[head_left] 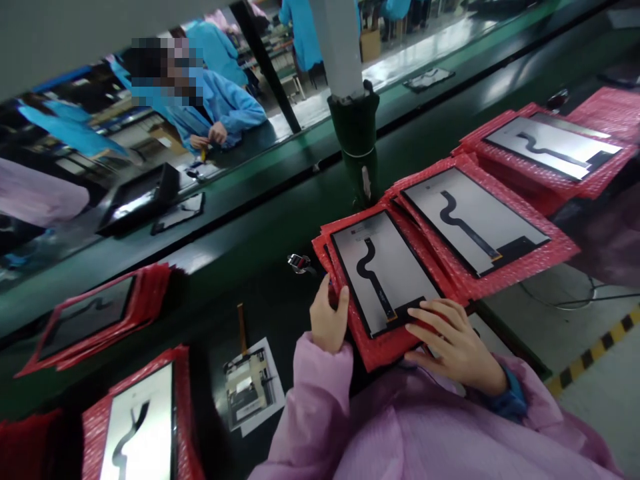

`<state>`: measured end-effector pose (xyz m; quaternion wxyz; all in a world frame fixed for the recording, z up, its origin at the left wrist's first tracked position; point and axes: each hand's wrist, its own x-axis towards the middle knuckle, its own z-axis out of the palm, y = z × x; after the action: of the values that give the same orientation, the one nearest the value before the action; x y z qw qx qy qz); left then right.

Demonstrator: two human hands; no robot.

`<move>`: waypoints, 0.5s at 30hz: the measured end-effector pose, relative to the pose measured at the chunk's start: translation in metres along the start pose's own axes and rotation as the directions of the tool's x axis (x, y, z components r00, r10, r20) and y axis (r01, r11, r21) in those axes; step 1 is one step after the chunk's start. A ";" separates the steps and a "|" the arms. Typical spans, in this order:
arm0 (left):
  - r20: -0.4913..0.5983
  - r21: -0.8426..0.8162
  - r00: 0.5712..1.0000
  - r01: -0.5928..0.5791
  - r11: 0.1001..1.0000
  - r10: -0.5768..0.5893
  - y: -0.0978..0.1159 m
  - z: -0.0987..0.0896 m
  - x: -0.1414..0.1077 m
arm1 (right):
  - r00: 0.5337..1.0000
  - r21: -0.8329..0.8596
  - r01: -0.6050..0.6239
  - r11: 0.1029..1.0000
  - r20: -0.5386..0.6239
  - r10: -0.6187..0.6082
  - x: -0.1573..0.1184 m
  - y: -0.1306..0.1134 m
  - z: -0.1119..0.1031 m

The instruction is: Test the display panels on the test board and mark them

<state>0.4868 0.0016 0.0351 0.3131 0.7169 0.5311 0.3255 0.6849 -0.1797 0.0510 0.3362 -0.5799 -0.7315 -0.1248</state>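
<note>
Red bubble wrap (pixel 373 353) under a grey display panel (pixel 403 263), right of centre in the frame.
Probably best steadied by the rim: at lower right of the frame, with the right hand (pixel 463 343) loosely spread at the panel's near corner, gripping nothing visible; at lower centre, with the left hand (pixel 328 319) half-curled beside the wrap's edge, impossible to tell whether pinching. Better pressed lightly, clear of the dark ribbon cable (pixel 380 295).

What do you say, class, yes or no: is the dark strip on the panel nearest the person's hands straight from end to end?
No, the dark strip bends in an S-shape toward its upper end.
</note>
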 end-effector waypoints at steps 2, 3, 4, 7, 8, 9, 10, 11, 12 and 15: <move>-0.018 -0.018 0.999 0.029 0.999 -0.029 0.006 0.004 -0.015 | 0.999 0.003 0.022 1.000 0.039 -0.022 0.002 0.003 -0.004; -0.034 -0.035 0.999 0.023 0.999 -0.024 0.008 0.004 -0.018 | 0.999 -0.002 0.020 1.000 0.045 -0.020 0.004 0.003 -0.005; -0.048 -0.054 0.999 0.016 0.998 -0.019 0.009 0.005 -0.021 | 0.999 -0.007 0.017 1.000 0.046 -0.017 0.006 0.003 -0.005; -0.077 -0.145 0.996 0.035 0.989 -0.046 0.014 0.005 -0.025 | 0.999 -0.004 -0.029 1.000 0.017 0.029 0.013 0.000 -0.004; -0.085 -0.190 0.994 0.050 0.980 -0.067 0.016 0.005 -0.027 | 0.998 0.002 -0.056 0.998 -0.003 0.056 0.013 -0.001 -0.002; -0.093 -0.233 0.992 0.063 0.971 -0.086 0.019 0.005 -0.029 | 0.996 0.012 -0.083 0.996 -0.038 0.084 0.013 -0.003 0.000; -0.097 -0.270 0.990 0.076 0.960 -0.106 0.022 0.003 -0.033 | 0.990 0.025 -0.111 0.993 -0.085 0.113 0.012 -0.005 0.003; -0.085 -0.305 0.988 0.097 0.947 -0.129 0.026 0.002 -0.036 | 0.980 0.039 -0.139 0.990 -0.140 0.143 0.009 -0.007 0.006; -0.052 -0.340 0.986 0.129 0.932 -0.155 0.030 0.000 -0.040 | 0.966 0.053 -0.159 0.986 -0.200 0.166 0.006 -0.009 0.008; 0.179 -0.461 0.957 0.285 0.840 -0.227 0.040 -0.008 -0.051 | 0.921 0.074 -0.178 0.981 -0.338 0.192 -0.006 -0.015 0.014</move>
<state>0.4914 -0.0563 0.0642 0.5529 0.5566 0.5050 0.3597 0.6666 -0.1810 0.0395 0.4811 -0.6085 -0.6060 -0.1765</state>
